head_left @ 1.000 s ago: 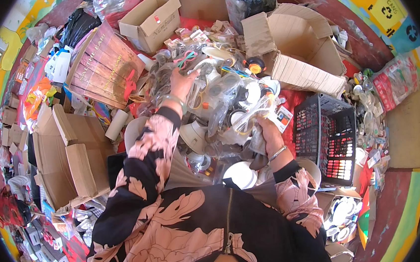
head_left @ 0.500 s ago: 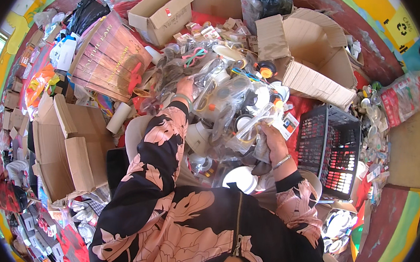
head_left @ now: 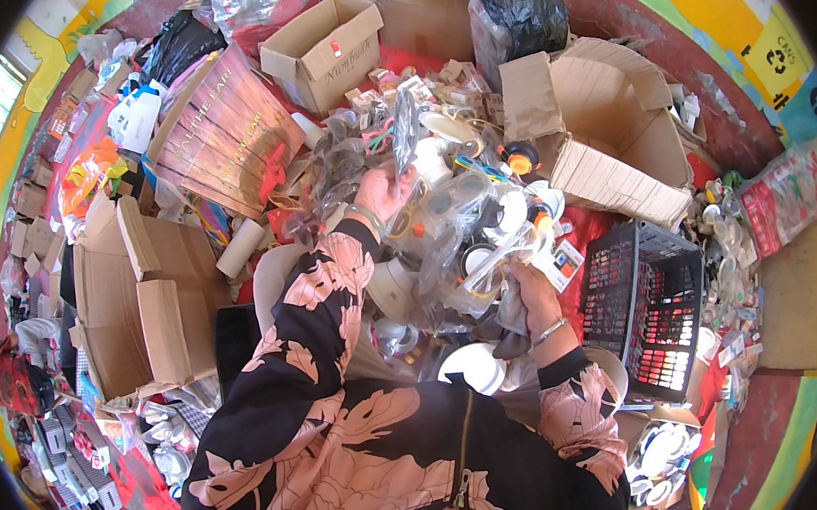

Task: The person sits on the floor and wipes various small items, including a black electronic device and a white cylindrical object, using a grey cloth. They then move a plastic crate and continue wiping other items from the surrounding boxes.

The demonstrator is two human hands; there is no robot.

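Note:
My left hand is raised over the middle of a heap of mixed items. Its fingers are closed on a thin, shiny piece of clear plastic wrapping that stands upright. On the right of the heap, my right hand has its fingers curled on a clear plastic bag with yellowish tubing in it. A grey, cloth-like thing hangs under that palm; whether it is gripped too is hard to see. White round lids lie low in front of me.
A black plastic crate stands right of the heap. Open cardboard boxes are at the far right, far left and near left. A printed pink-brown carton leans at the left. A black bag sits behind.
My left hand has come up out of the heap, slightly right, with the clear plastic wrapping now standing above its fingers. My right hand stays nearly in place. The view has shifted a little.

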